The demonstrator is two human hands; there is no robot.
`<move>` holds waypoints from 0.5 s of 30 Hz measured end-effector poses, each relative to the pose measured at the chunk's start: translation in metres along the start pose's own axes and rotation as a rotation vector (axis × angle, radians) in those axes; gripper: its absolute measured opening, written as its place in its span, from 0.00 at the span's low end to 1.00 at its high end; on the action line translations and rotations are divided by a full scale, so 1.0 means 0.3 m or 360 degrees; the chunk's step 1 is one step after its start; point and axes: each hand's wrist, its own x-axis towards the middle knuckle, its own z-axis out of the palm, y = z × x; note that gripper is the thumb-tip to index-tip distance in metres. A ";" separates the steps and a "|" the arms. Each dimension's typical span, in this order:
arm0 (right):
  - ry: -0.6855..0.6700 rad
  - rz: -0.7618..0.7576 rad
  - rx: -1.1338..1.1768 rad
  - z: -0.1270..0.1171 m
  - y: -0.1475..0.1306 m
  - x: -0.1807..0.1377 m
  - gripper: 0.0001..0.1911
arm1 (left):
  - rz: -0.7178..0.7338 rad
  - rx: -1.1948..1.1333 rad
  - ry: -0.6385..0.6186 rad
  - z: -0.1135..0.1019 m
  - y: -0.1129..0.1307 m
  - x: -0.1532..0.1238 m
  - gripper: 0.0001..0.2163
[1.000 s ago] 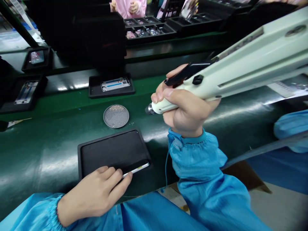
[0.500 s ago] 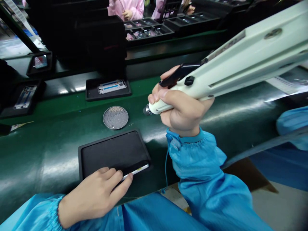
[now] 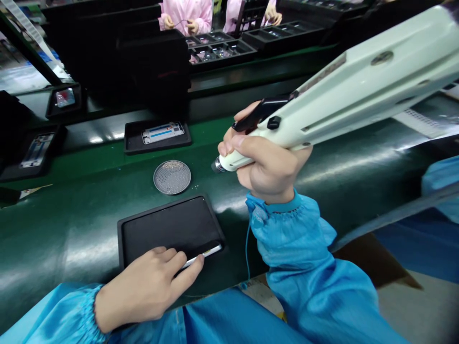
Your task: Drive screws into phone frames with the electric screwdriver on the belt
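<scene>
My right hand [image 3: 267,165] is wrapped round the grip of a pale green electric screwdriver [image 3: 344,91], its tip pointing left above the green belt [image 3: 71,210]. My left hand [image 3: 150,286] lies on the near edge of a black tray [image 3: 168,229], fingers curled over a thin white-edged part [image 3: 206,252] at the tray's front rim. A round perforated metal dish [image 3: 172,177] with small screws sits just beyond the tray, left of the screwdriver tip.
A black tray with a blue-and-white phone frame [image 3: 158,135] lies further back on the belt, another tray [image 3: 34,150] at the left. Compartment trays [image 3: 222,50] stand behind. People in pink coats [image 3: 186,14] work across the line.
The view has tilted slightly, so everything sits a little lower. My right hand with the screwdriver has drifted a bit left. My left hand stays on the tray's front edge.
</scene>
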 end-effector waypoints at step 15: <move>0.0163 0.0118 -0.0008 -0.012 -0.006 0.010 0.09 | -0.0629 0.0043 0.0259 0.216 -0.349 -0.133 0.14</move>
